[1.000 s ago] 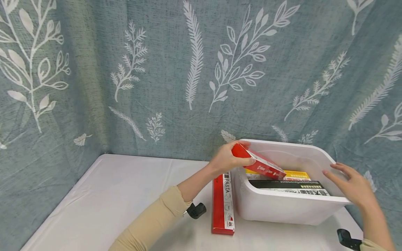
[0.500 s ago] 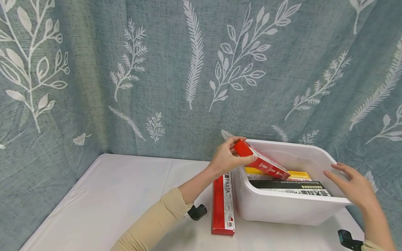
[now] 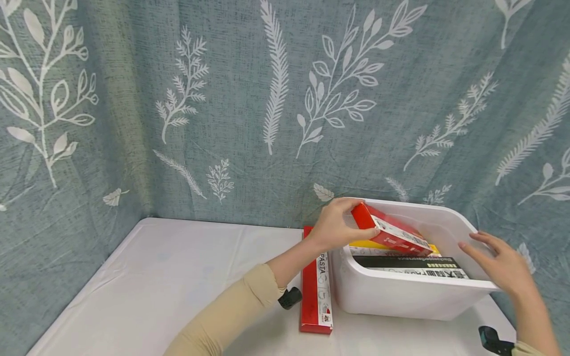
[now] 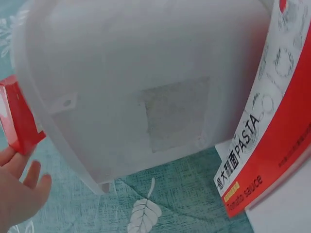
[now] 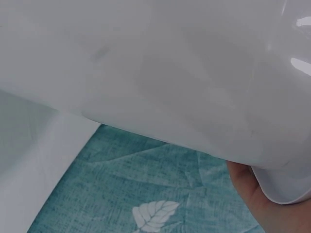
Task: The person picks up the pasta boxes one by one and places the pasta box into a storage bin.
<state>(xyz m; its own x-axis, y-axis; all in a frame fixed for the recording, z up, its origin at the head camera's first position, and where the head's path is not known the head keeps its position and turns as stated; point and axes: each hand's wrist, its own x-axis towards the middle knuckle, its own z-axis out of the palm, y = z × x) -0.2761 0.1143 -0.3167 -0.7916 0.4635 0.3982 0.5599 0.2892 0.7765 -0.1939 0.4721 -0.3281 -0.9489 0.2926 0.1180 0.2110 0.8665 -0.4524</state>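
My left hand [image 3: 338, 225] pinches the raised left end of a red and white pasta box [image 3: 394, 231] over the white plastic bin [image 3: 414, 296]. The box tilts, its right end lower inside the bin. In the left wrist view the hand [image 4: 19, 187] has its fingers at the end of the red box [image 4: 20, 116], beyond the bin's wall. My right hand [image 3: 503, 257] holds the bin's right rim, thumb on the inner side. From the right wrist the hand [image 5: 272, 204] shows curled round the rim's corner. Below the tilted box lie a yellow box [image 3: 367, 244] and a black and white box [image 3: 409, 262].
Another red box [image 3: 310, 296], lettered PASTA, lies on the white table [image 3: 133, 287] along the bin's left side; in the left wrist view it reads Tomato sauce. A blue-green curtain [image 3: 245, 99] with white leaf prints hangs close behind the bin.
My left hand has moved right, carrying the red pasta box further over the bin; the box first tilted more steeply, then less. The right hand stays at the rim.
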